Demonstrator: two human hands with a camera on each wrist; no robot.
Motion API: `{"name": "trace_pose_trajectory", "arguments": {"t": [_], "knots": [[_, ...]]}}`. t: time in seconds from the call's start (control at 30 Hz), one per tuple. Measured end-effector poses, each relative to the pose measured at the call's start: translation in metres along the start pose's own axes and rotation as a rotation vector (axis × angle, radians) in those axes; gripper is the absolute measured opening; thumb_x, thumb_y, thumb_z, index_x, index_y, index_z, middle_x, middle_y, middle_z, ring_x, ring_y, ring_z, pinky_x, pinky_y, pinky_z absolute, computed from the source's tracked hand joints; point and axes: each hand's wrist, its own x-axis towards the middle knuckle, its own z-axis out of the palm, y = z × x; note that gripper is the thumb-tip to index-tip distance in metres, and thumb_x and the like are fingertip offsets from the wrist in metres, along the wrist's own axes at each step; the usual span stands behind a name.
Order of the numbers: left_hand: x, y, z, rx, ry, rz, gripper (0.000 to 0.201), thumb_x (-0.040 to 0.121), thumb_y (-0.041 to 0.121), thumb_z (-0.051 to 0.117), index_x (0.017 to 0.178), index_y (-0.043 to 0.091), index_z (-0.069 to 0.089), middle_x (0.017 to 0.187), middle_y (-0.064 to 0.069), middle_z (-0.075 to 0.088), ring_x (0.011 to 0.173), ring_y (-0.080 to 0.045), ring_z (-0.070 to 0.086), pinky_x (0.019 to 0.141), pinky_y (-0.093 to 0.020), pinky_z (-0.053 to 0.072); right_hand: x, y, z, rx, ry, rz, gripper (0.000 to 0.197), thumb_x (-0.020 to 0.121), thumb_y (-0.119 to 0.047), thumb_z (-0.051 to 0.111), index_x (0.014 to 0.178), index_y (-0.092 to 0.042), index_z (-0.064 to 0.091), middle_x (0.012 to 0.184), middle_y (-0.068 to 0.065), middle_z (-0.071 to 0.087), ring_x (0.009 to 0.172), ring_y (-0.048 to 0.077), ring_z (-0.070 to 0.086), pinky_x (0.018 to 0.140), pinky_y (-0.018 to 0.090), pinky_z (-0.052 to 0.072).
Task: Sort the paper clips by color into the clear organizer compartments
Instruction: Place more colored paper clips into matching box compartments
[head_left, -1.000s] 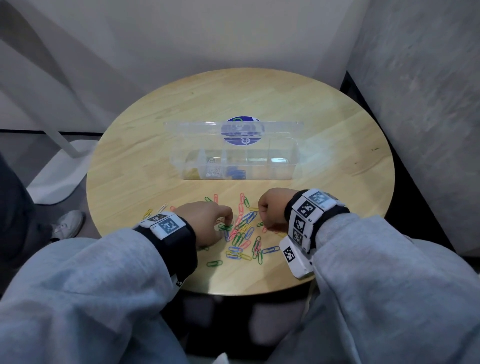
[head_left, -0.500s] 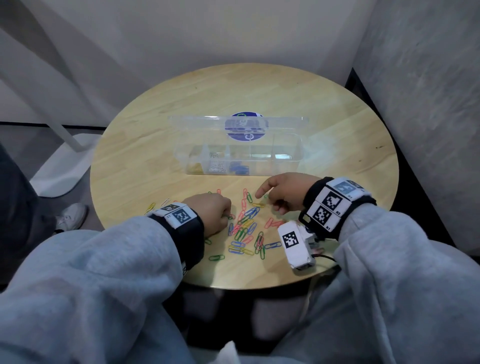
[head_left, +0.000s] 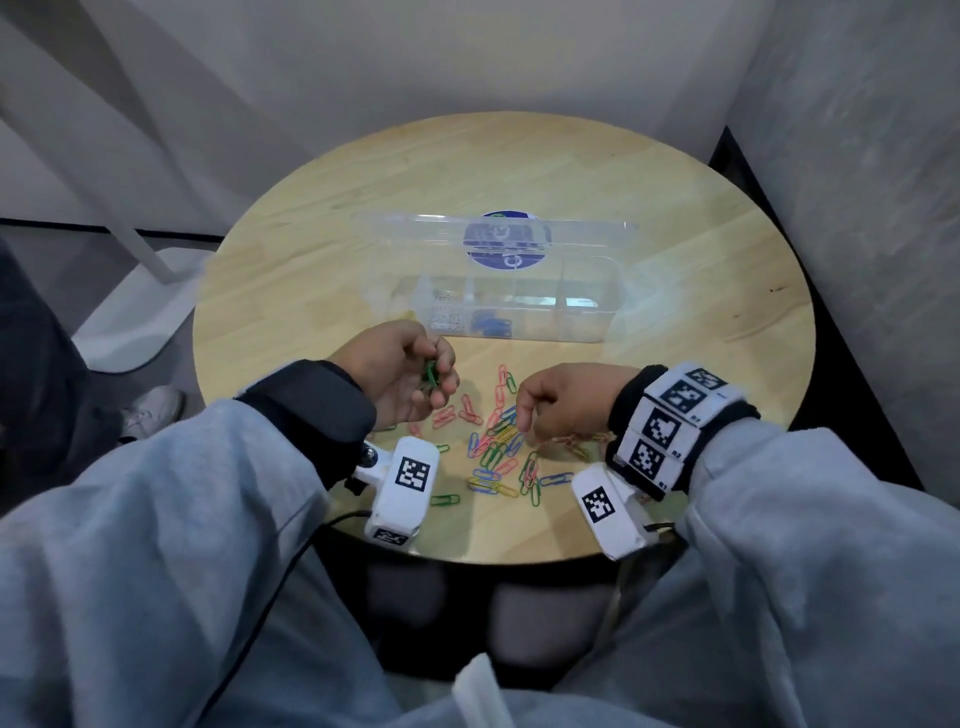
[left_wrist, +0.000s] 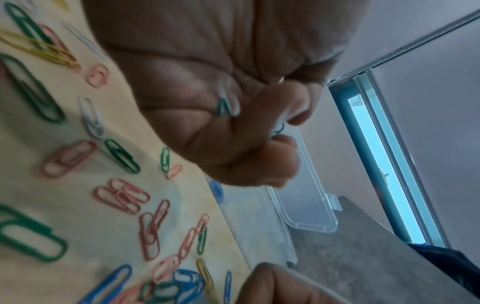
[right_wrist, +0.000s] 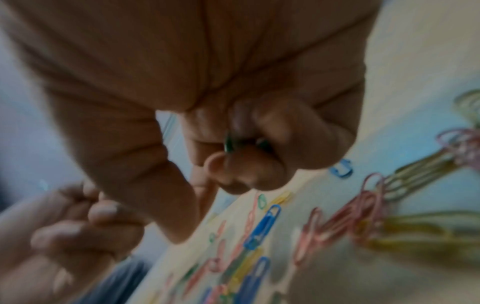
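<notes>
Paper clips (head_left: 501, 447) in pink, green, blue & yellow lie in a loose heap on the round wood table (head_left: 675, 218), near the front edge, between the two hands.

Left hand (head_left: 402, 376) is up off the table, palm turned up, w/ its fingers (head_left: 444, 358) curled in around a small bunch of green clips (head_left: 430, 375). In the left wrist view a bit of green pokes out between the curled fingers (left_wrist: 226, 107).

Right hand (head_left: 563, 397) sits low over the right side of the heap, knuckles up, fingers bent down. The right wrist view is blurry, but something thin & green (right_wrist: 230, 145) shows pinched between thumb & a finger.

Clear organizer (head_left: 597, 325) stands behind the heap, toward the middle of the table, w/ its lid (head_left: 405, 231) open & standing up at the back. A blue round sticker (head_left: 506, 240) shows through the lid. Inside: yellow clips in the far left slot (mostly hidden by the left hand), silver clips (head_left: 448, 318) in the next slot, blue clips (head_left: 492, 325) in the one after. Can't tell what is in the slots on the right.

Grey sleeves cover both arms, & both wrists wear bands w/ black-and-white square tags.
</notes>
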Motion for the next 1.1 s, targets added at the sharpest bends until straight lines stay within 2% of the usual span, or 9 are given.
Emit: {"name": "trace_pose_trajectory", "arguments": {"t": [0.1, 0.23, 0.3, 0.37, 0.47, 0.67, 0.77, 0.93, 1.1], "knots": [[0.005, -0.002, 0.017, 0.356, 0.114, -0.072, 0.024, 0.083, 0.015, 0.038, 0.061, 0.011, 0.048, 0.051, -0.002, 0.041, 0.037, -0.012, 0.033, 0.041, -0.016, 0.019, -0.008, -0.008, 0.009, -0.308, 0.038, 0.015, 0.018, 0.079, -0.010, 0.060, 0.075, -0.028, 0.061, 0.050, -0.013, 0.052, 0.053, 0.006, 0.047, 0.051, 0.020, 0.038], [0.012, -0.018, 0.042, 1.208, 0.162, 0.009, 0.017, 0.078, 0.025, 0.064, 0.064, 0.018, 0.058, 0.060, 0.002, 0.052, 0.057, -0.015, 0.045, 0.055, -0.023, 0.035, -0.006, -0.010, 0.019, -0.481, 0.007, 0.001, 0.016, 0.082, -0.011, 0.060, 0.083, -0.027, 0.059, 0.104, -0.006, 0.066, 0.097, 0.018, 0.062, 0.069, 0.022, 0.046], [0.014, -0.026, 0.051, 1.412, 0.166, 0.027, 0.011, 0.075, 0.027, 0.066, 0.078, 0.016, 0.067, 0.076, 0.000, 0.060, 0.071, -0.018, 0.052, 0.063, -0.025, 0.040, -0.003, -0.010, 0.018, -0.527, 0.006, -0.016, 0.014, 0.083, -0.009, 0.059, 0.083, -0.023, 0.056, 0.105, -0.001, 0.065, 0.094, 0.019, 0.060, 0.062, 0.021, 0.043], [0.018, -0.032, 0.056, 1.534, 0.196, 0.010, 0.024, 0.075, 0.032, 0.068, 0.090, 0.013, 0.070, 0.085, -0.004, 0.065, 0.075, -0.021, 0.055, 0.064, -0.027, 0.041, 0.000, -0.007, 0.017, -0.555, 0.000, -0.022, 0.015, 0.084, -0.008, 0.057, 0.076, -0.020, 0.054, 0.099, 0.003, 0.066, 0.084, 0.017, 0.056, 0.054, 0.021, 0.038], [0.020, -0.035, 0.058, 1.596, 0.231, 0.021, 0.036, 0.075, 0.044, 0.069, 0.093, 0.013, 0.068, 0.095, -0.006, 0.069, 0.080, -0.023, 0.058, 0.063, -0.027, 0.040, 0.004, -0.001, 0.015, -0.540, -0.004, 0.004, 0.022, 0.082, -0.011, 0.059, 0.066, -0.021, 0.050, 0.101, 0.005, 0.071, 0.087, 0.021, 0.062, 0.063, 0.025, 0.044], [0.021, -0.032, 0.052, 1.505, 0.261, 0.027, 0.019, 0.076, 0.032, 0.070, 0.089, 0.018, 0.069, 0.091, -0.001, 0.068, 0.086, -0.022, 0.062, 0.062, -0.022, 0.038, -0.003, 0.006, -0.020, -0.337, 0.127, 0.013, 0.027, 0.076, -0.024, 0.075, 0.060, -0.021, 0.053, 0.062, -0.007, 0.053, 0.064, 0.011, 0.047, 0.057, 0.022, 0.036], [0.019, -0.034, 0.052, 1.498, 0.272, 0.054, 0.012, 0.074, 0.025, 0.067, 0.086, 0.022, 0.067, 0.083, 0.004, 0.063, 0.080, -0.020, 0.058, 0.052, -0.021, 0.034, -0.009, 0.009, -0.033, -0.266, 0.182, 0.005, 0.029, 0.077, -0.026, 0.074, 0.062, -0.021, 0.050, 0.061, -0.007, 0.048, 0.055, 0.009, 0.042, 0.052, 0.020, 0.032], [0.021, -0.035, 0.055, 1.497, 0.212, 0.078, 0.012, 0.077, 0.032, 0.068, 0.075, 0.024, 0.059, 0.087, 0.003, 0.064, 0.085, -0.019, 0.060, 0.067, -0.023, 0.039, -0.011, 0.016, -0.038, -0.097, 0.224, 0.045, 0.028, 0.078, -0.023, 0.073, 0.065, -0.019, 0.048, 0.061, -0.001, 0.049, 0.049, 0.013, 0.041, 0.049, 0.022, 0.035], [0.023, -0.032, 0.054, 1.501, 0.150, 0.019, 0.013, 0.083, 0.031, 0.065, 0.075, 0.021, 0.060, 0.078, 0.001, 0.060, 0.074, -0.018, 0.052, 0.067, -0.023, 0.039, -0.008, 0.017, -0.036, -0.041, 0.218, 0.048, 0.028, 0.079, -0.021, 0.072, 0.064, -0.019, 0.049, 0.063, -0.001, 0.053, 0.052, 0.013, 0.046, 0.053, 0.023, 0.039]]}}
